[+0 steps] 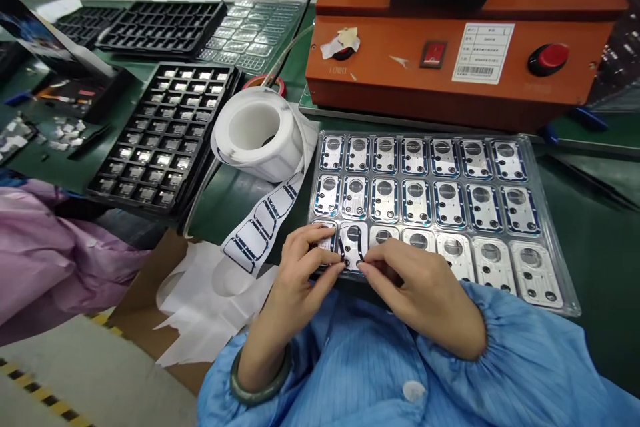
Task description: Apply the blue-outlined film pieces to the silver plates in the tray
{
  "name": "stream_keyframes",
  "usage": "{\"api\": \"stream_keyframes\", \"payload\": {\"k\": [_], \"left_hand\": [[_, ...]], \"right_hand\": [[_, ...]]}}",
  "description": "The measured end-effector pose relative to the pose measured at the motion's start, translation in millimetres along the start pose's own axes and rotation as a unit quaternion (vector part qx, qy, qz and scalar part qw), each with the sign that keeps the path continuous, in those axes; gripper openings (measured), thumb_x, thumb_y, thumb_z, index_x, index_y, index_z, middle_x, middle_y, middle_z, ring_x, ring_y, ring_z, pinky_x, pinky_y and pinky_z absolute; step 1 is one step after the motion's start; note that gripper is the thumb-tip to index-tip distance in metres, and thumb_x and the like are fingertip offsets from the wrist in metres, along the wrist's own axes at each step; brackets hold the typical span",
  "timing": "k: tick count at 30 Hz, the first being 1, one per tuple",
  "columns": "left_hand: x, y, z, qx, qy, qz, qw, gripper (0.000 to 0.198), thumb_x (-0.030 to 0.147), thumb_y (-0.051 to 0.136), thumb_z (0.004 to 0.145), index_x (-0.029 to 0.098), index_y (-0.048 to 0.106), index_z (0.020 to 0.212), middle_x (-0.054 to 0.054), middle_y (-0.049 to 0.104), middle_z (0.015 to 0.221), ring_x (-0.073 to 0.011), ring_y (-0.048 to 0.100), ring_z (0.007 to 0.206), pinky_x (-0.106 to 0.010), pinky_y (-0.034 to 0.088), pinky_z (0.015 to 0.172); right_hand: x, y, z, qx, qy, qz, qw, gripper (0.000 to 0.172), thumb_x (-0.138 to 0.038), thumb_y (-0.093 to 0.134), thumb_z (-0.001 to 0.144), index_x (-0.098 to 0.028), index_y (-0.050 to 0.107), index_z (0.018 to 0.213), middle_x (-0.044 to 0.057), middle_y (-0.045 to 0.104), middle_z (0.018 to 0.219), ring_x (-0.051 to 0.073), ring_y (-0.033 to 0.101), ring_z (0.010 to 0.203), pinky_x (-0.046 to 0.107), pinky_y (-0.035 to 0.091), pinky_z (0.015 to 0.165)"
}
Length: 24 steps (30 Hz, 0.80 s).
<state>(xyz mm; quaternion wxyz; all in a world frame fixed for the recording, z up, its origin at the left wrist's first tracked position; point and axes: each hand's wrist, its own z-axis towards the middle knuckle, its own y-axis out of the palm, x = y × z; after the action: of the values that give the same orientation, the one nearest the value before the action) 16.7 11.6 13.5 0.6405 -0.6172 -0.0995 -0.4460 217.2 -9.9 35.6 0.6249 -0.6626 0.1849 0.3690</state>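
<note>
Two hands — left hand (306, 273) and right hand (419, 292) — each pinch a lower part of a dark strip (359, 247) between thumb and finger, at the frame's lower centre, over a metal plate (352, 255) in the clear tray (554, 240). Uneven tension could twist the bowed strip, one side touching early could set it crooked, and the blue sleeve (520, 327) could nudge neighbouring plates.

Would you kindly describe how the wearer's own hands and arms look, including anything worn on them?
The left hand and right hand are both without gloves. A dark green, rounded bangle circles the left wrist. Both arms have loose blue sleeves with fine stripes; the right one gathers at its cuff.
</note>
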Motion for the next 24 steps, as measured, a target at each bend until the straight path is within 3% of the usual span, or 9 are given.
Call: {"api": "stream_keyframes", "payload": {"k": [5, 8, 13, 15, 18, 19, 21, 24], "left_hand": [[8.8, 0.5, -1.4, 0.053, 0.01, -0.027, 0.998, 0.011, 0.013, 0.056, 0.085, 0.02, 0.061, 0.092, -0.009, 0.058, 0.116, -0.0222, 0.057, 0.11, -0.041, 0.049, 0.093], [12.2, 1.5, 1.4, 0.081, 0.056, 0.006, 0.995, 0.017, 0.014, 0.059, 0.083, 0.021, 0.06, 0.099, -0.009, 0.06, 0.111, -0.0224, 0.059, 0.104, -0.039, 0.052, 0.087], [15.6, 7.7, 3.6, 0.148, 0.143, 0.096, 0.974, 0.03, 0.006, 0.062, 0.078, 0.019, 0.061, 0.105, -0.008, 0.066, 0.09, -0.0183, 0.061, 0.078, -0.034, 0.052, 0.068], [18.1, 11.7, 2.9, 0.199, 0.139, 0.104, 0.964, 0.038, 0.005, 0.065, 0.076, 0.019, 0.06, 0.111, -0.008, 0.067, 0.091, -0.0181, 0.062, 0.077, -0.033, 0.053, 0.066], [25.3, 16.5, 3.1, 0.276, 0.007, -0.007, 0.961, 0.042, 0.01, 0.062, 0.081, 0.022, 0.056, 0.12, -0.006, 0.066, 0.096, -0.0157, 0.066, 0.075, -0.029, 0.057, 0.064], [28.7, 17.4, 3.8, 0.266, -0.06, -0.079, 0.959, 0.037, 0.014, 0.058, 0.085, 0.023, 0.055, 0.121, -0.005, 0.066, 0.097, -0.0144, 0.067, 0.071, -0.027, 0.058, 0.061], [36.5, 18.7, 6.3, 0.187, -0.176, -0.236, 0.937, 0.027, 0.025, 0.05, 0.091, 0.022, 0.058, 0.116, -0.005, 0.068, 0.095, -0.0125, 0.068, 0.059, -0.025, 0.058, 0.053], [46.8, 21.0, 10.8, 0.123, -0.266, -0.394, 0.871, 0.028, 0.038, 0.051, 0.09, 0.019, 0.063, 0.107, -0.004, 0.07, 0.085, -0.0127, 0.066, 0.047, -0.025, 0.057, 0.046]], "right_hand": [[-2.5, -4.4, -1.5, 0.043, 0.005, 0.115, 0.992, 0.008, -0.015, 0.054, 0.087, -0.019, 0.057, 0.082, -0.003, 0.059, 0.068, 0.01, 0.055, 0.056, 0.021, 0.043, 0.054], [-2.7, -4.9, -1.8, 0.074, -0.006, 0.146, 0.986, 0.009, -0.012, 0.054, 0.086, -0.019, 0.056, 0.08, -0.003, 0.058, 0.068, 0.009, 0.055, 0.055, 0.02, 0.045, 0.052], [-1.3, -5.8, -3.2, 0.115, -0.004, 0.178, 0.977, 0.009, -0.012, 0.054, 0.086, -0.02, 0.057, 0.083, -0.002, 0.059, 0.07, 0.011, 0.058, 0.059, 0.021, 0.048, 0.054], [-1.9, -7.0, -3.7, 0.127, -0.007, 0.191, 0.973, 0.01, -0.012, 0.054, 0.086, -0.02, 0.056, 0.082, -0.002, 0.059, 0.069, 0.011, 0.058, 0.06, 0.021, 0.049, 0.054], [-2.7, -8.7, -3.8, 0.144, -0.011, 0.199, 0.969, 0.011, -0.011, 0.055, 0.086, -0.02, 0.055, 0.08, -0.003, 0.057, 0.068, 0.01, 0.057, 0.059, 0.021, 0.048, 0.054], [-2.8, -8.9, -3.7, 0.145, -0.011, 0.202, 0.969, 0.011, -0.011, 0.055, 0.086, -0.02, 0.054, 0.08, -0.003, 0.057, 0.068, 0.01, 0.057, 0.059, 0.021, 0.047, 0.054], [-2.4, -8.8, -3.6, 0.142, -0.012, 0.206, 0.968, 0.011, -0.012, 0.056, 0.086, -0.02, 0.055, 0.08, -0.003, 0.057, 0.068, 0.01, 0.057, 0.06, 0.021, 0.047, 0.054], [-1.5, -7.7, -3.5, 0.137, -0.008, 0.199, 0.97, 0.01, -0.013, 0.057, 0.086, -0.02, 0.054, 0.08, -0.003, 0.057, 0.068, 0.01, 0.056, 0.059, 0.021, 0.046, 0.053]]}}
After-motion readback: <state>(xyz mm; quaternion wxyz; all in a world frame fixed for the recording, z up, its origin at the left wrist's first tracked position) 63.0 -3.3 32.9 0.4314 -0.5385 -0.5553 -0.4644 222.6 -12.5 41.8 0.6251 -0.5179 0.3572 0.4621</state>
